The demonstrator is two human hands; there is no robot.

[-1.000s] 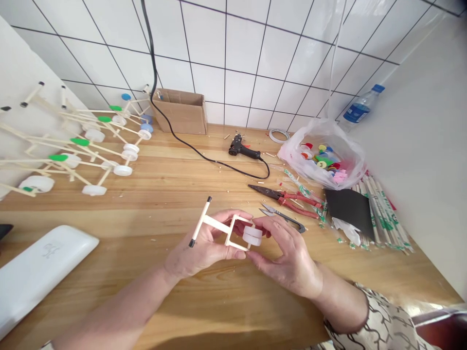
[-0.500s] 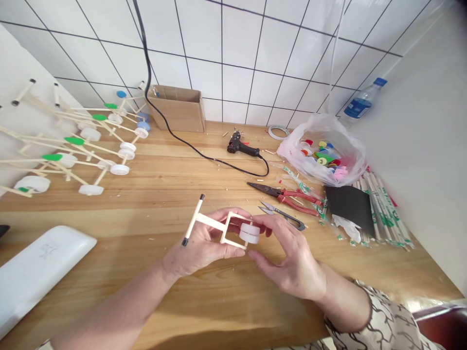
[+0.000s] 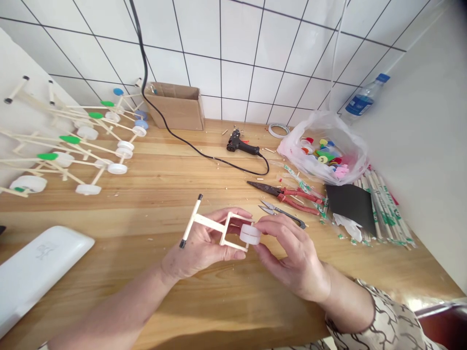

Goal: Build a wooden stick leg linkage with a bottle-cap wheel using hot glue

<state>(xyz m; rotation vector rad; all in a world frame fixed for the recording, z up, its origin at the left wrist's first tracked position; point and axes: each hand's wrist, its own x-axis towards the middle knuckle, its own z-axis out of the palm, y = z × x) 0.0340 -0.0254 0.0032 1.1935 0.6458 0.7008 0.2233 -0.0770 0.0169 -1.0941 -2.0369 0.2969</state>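
My left hand (image 3: 199, 250) is closed around a small frame of pale wooden sticks (image 3: 211, 225), held just above the wooden table (image 3: 153, 194). One stick with black tips juts out to the left. My right hand (image 3: 288, 255) pinches a white bottle cap (image 3: 250, 234) pressed against the right end of that frame. Thumb and fingers of both hands meet at the cap.
Several finished stick-and-cap models (image 3: 73, 146) lie at the far left. A cardboard box (image 3: 177, 106), a black glue gun (image 3: 242, 145) with its cord, red pliers (image 3: 286, 195), snips (image 3: 280, 213), a bag of coloured caps (image 3: 324, 155), wrapped chopsticks (image 3: 383, 209) and a white case (image 3: 34, 272) surround me.
Both hands stay together on the frame and cap, shifted very slightly. My right fingers have closed in tighter on the cap. The view has tilted down a little.
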